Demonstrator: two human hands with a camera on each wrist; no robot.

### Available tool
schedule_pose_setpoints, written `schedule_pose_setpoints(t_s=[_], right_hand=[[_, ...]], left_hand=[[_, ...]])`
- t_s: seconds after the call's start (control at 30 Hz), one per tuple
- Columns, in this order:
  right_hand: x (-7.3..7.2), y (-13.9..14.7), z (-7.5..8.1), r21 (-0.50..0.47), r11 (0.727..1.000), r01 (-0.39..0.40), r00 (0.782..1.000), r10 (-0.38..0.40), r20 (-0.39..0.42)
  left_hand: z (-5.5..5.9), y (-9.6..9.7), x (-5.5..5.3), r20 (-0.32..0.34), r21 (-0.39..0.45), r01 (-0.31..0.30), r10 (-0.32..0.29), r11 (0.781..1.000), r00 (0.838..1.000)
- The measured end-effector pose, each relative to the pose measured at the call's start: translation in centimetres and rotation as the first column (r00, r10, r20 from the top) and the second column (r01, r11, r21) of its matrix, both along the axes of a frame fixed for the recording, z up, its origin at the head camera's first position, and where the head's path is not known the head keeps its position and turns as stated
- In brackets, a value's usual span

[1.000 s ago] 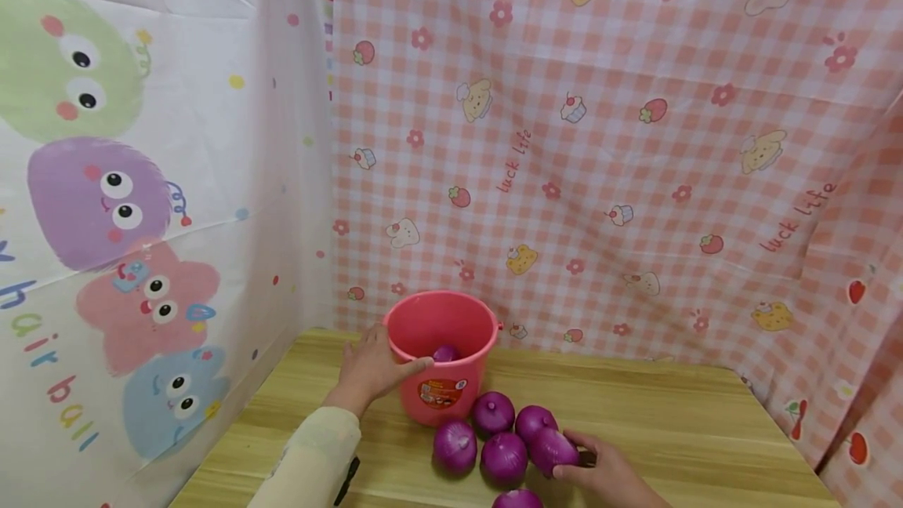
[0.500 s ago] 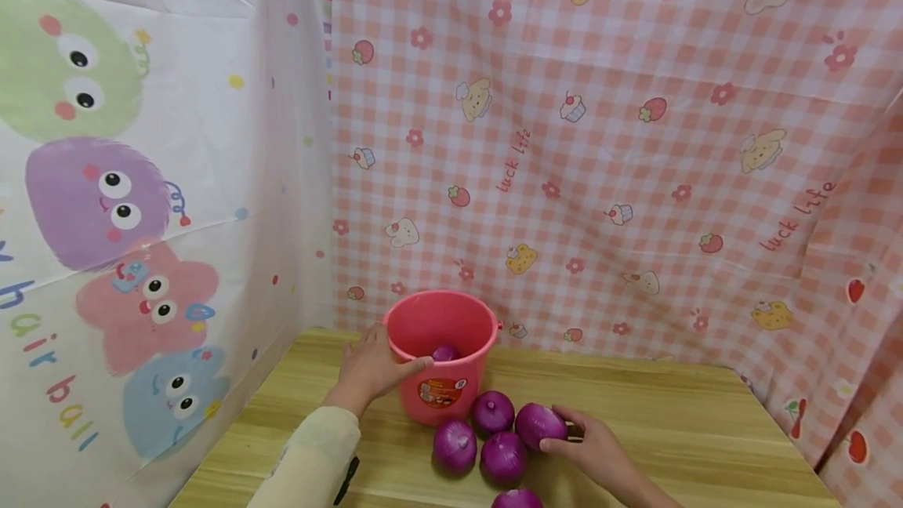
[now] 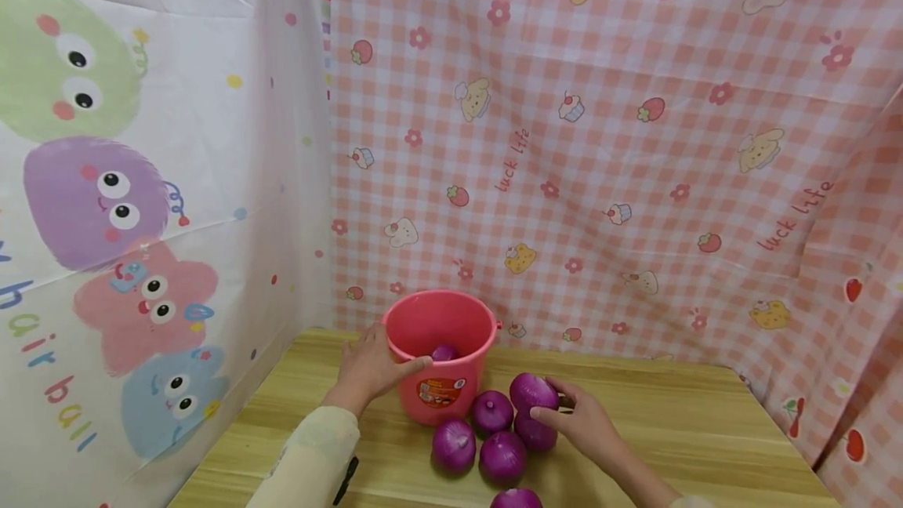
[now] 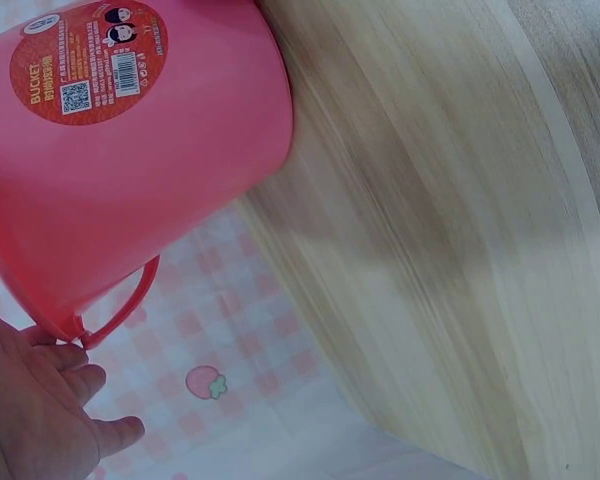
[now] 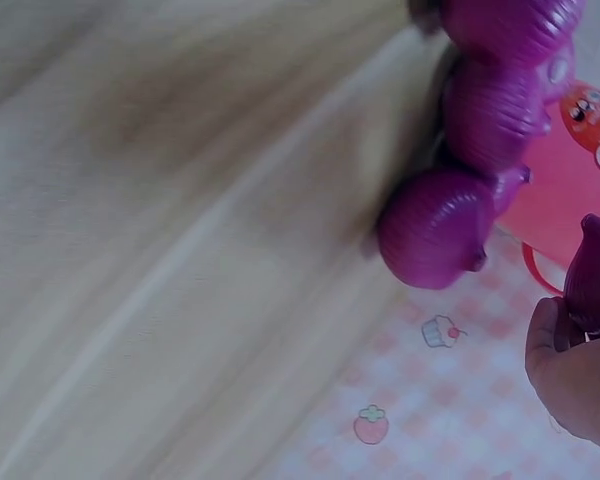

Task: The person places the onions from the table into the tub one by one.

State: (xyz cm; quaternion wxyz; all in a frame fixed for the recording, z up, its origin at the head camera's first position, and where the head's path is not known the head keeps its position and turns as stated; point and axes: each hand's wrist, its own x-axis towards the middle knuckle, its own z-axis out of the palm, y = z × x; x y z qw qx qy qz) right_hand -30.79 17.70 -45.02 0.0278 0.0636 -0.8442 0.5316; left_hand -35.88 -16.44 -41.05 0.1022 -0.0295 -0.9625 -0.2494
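My right hand (image 3: 582,418) pinches a red onion (image 3: 531,392) above the group, thumb on the near side. In the right wrist view that raised onion (image 5: 595,275) is cut off by the frame edge, with the hand (image 5: 580,390) below it. My left hand (image 3: 370,367) rests on the left of the pink bucket (image 3: 440,398), its thumb along the front rim. The left wrist view has its fingers (image 4: 80,380) straight and spread beside the handle joint. One onion (image 3: 444,353) shows inside the bucket. Several more, such as this onion (image 3: 454,446), lie before it.
Another onion (image 3: 517,499) sits apart at the bottom edge of the head view. The wooden table (image 3: 649,429) ends at a pink checked cloth (image 3: 600,139) behind and a white printed cloth (image 3: 212,179) on the left. The bucket's handle (image 4: 130,305) hangs down its side.
My right hand has lifted the onion off the right side of the group and moved it up and slightly left. The left hand and bucket have stayed in place.
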Motion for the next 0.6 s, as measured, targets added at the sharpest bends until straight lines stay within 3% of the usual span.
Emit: schedule_pose_setpoints(t_s=[0.6], right_hand=[[-2.3, -2.6, 3.3, 0.025, 0.999, 0.019, 0.993, -0.016, -0.120]], left_hand=[[-0.1, 0.0, -0.1, -0.035, -0.014, 0.001, -0.001, 1.000, 0.999]])
